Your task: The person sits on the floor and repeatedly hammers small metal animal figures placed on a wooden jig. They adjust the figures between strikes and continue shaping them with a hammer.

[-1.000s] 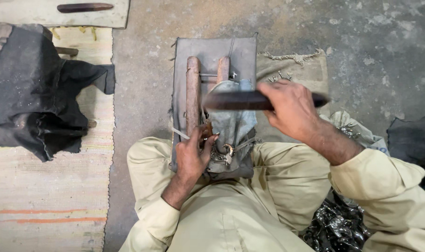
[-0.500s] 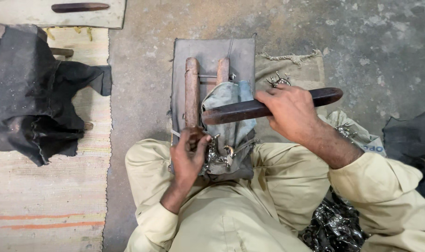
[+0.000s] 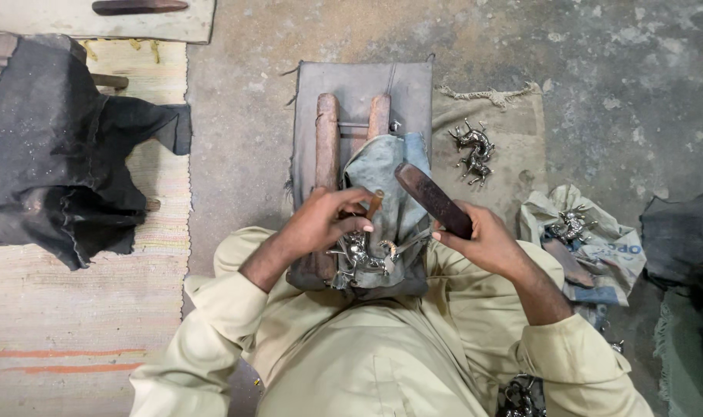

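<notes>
Wooden mallet point(image 3: 432, 199) in right hand point(image 3: 482, 243), slanting up-left

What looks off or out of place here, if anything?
Nothing is broken or spilled. Oddities: the dark cloth on the mat is rumpled and ragged-edged, and small metal pieces lie loose on the sacking, apart from the work. The left hand steadies a metal piece; the right hand grips a dark bar.

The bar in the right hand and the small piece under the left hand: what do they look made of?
The bar looks like dark, rust-brown metal or aged wood; its matte surface leaves that open. The small piece looks like bright polished metal, with silvery glints. The left hand steadies it; the right hand grips the bar.
</notes>
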